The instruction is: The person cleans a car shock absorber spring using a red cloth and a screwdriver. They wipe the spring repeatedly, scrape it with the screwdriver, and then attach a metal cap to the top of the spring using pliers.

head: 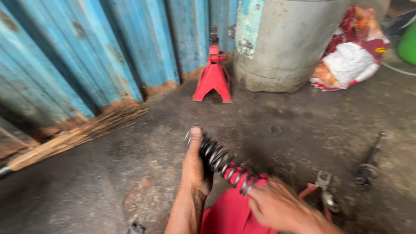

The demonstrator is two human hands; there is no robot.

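Low in the frame, the left hand [193, 167] is wrapping its fingers round a dark metal coil spring [219, 161] while the right hand [277, 207], fingers curled together, is pressing its lower end against red cloth [227, 212].

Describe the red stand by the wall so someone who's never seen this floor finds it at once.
Start at the blue corrugated metal wall and follow its base right to the big grey metal drum. Just left of the drum stands the red steel jack stand, splayed legs on the dirty concrete floor. It is the only upright red thing there.

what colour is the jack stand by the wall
Red; the jack stand shows clearly in the head view.
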